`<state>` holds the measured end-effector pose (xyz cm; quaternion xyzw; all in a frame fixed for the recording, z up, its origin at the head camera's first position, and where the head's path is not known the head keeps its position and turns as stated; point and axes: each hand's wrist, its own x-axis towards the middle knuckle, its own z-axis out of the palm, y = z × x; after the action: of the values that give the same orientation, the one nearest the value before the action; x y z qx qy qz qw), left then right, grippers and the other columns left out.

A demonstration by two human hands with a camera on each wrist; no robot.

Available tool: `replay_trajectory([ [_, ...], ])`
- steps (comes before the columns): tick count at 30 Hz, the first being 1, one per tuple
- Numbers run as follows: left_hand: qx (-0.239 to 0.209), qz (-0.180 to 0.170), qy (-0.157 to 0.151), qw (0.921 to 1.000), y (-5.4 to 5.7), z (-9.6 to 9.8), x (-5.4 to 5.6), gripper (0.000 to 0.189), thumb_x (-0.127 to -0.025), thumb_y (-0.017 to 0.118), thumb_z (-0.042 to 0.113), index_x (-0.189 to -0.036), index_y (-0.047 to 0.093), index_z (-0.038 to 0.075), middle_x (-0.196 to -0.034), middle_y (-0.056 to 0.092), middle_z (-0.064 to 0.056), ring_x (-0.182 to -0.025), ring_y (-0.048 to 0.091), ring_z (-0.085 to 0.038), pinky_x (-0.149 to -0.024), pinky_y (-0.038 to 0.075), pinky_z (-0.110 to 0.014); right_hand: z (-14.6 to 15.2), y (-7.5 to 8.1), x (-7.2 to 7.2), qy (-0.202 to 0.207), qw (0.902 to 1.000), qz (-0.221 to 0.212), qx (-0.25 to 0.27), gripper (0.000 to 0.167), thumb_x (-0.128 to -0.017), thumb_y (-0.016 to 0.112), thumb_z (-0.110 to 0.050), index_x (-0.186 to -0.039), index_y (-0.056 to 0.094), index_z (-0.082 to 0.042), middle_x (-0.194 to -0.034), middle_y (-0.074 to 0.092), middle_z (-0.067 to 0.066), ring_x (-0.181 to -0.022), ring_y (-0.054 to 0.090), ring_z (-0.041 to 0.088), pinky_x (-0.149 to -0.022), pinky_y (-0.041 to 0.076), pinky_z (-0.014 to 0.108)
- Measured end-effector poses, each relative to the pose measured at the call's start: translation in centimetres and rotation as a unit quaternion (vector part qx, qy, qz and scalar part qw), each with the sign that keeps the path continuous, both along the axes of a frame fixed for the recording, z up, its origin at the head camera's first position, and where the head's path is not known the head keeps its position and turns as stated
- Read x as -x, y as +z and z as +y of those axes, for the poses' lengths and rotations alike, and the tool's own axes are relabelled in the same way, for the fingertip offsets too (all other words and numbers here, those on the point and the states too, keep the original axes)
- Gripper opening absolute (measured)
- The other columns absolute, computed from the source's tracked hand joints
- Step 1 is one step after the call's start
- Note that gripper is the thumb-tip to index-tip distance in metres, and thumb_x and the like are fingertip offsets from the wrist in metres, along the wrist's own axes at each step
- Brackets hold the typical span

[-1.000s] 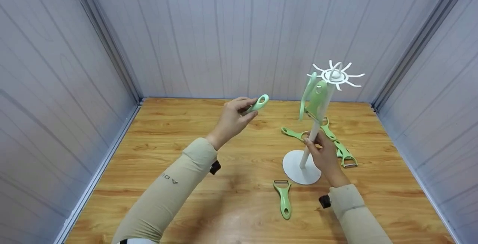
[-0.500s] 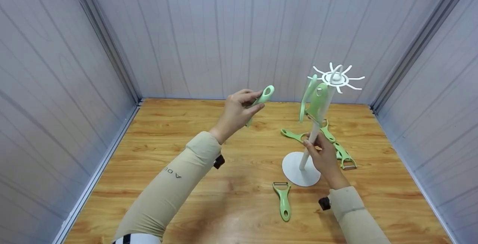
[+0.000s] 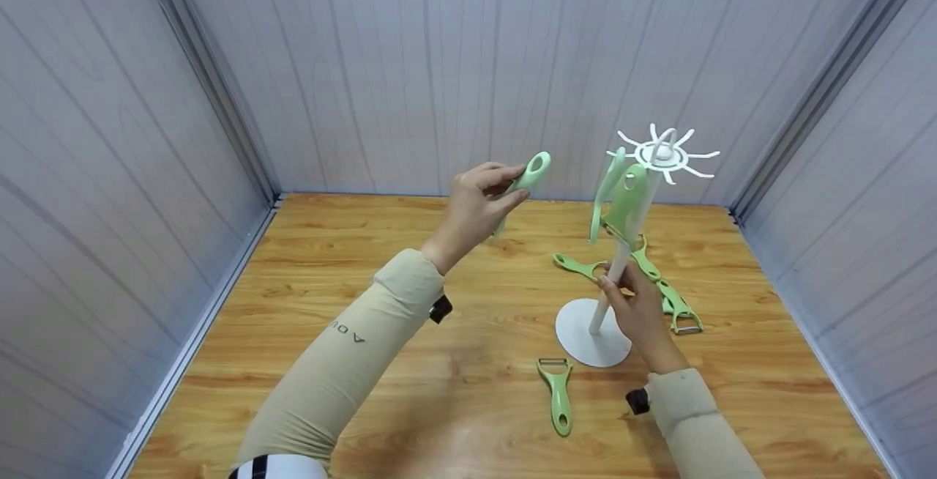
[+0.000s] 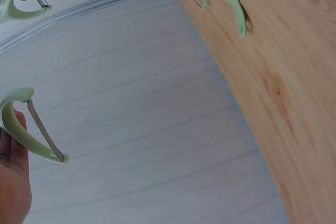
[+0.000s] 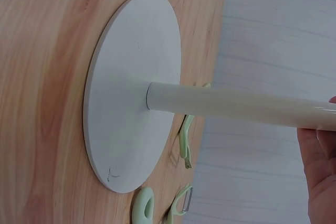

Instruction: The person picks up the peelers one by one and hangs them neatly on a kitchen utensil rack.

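Note:
In the head view my left hand (image 3: 479, 204) pinches a light green peeler (image 3: 538, 165), its looped handle end pointing up and right, in the air left of a white stand. The left wrist view shows that peeler's metal blade (image 4: 45, 129) beyond the fingers. My right hand (image 3: 643, 312) grips the pole (image 5: 226, 106) of the stand at mid-height. Curved hooks fan out from the stand's top ring (image 3: 661, 156). Two green peelers hang on its left side, one in front (image 3: 626, 201) and a paler one (image 3: 605, 193) seen edge-on.
Near the stand's round white base (image 3: 578, 332) lies a green peeler (image 3: 558, 398) on the wooden table (image 3: 351, 244). Behind the pole are another peeler (image 3: 575, 265) and several more to the right, including one peeler (image 3: 677, 307). Pale panel walls (image 3: 381, 76) enclose the table.
My left hand has risen and moved right with the peeler, closer to the stand's top. The right hand keeps its grip on the pole.

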<state>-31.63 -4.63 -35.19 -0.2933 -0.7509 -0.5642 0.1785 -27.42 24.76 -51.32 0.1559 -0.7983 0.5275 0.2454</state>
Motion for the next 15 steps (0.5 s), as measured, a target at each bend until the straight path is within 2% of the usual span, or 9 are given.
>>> replay_trajectory([
  [10, -0.011, 0.027, 0.007, 0.9995, 0.7, 0.5, 0.3, 0.032, -0.096, 0.082, 0.004, -0.127, 0.077, -0.003, -0.119, 0.079, -0.019, -0.108, 0.078, -0.031, -0.099, 0.065, -0.036, 0.1, 0.1, 0.1, -0.002, 1.0000, 0.004, -0.002, 0.014, -0.104, 0.068, 0.004, -0.118, 0.068, 0.006, -0.106, 0.076, 0.018, -0.089, 0.070, 0.002, -0.074, 0.060, 0.012],
  [15, -0.008, 0.036, 0.015, 0.9992, 1.3, 1.0, 0.4, 0.032, -0.097, 0.082, 0.004, -0.128, 0.077, -0.003, -0.120, 0.079, -0.019, -0.109, 0.079, -0.030, -0.099, 0.065, -0.035, 0.0, 0.2, -0.2, -0.006, 0.9999, -0.007, -0.004, 0.013, -0.105, 0.068, 0.003, -0.117, 0.068, 0.005, -0.107, 0.077, 0.020, -0.091, 0.074, 0.010, -0.076, 0.060, 0.012],
])
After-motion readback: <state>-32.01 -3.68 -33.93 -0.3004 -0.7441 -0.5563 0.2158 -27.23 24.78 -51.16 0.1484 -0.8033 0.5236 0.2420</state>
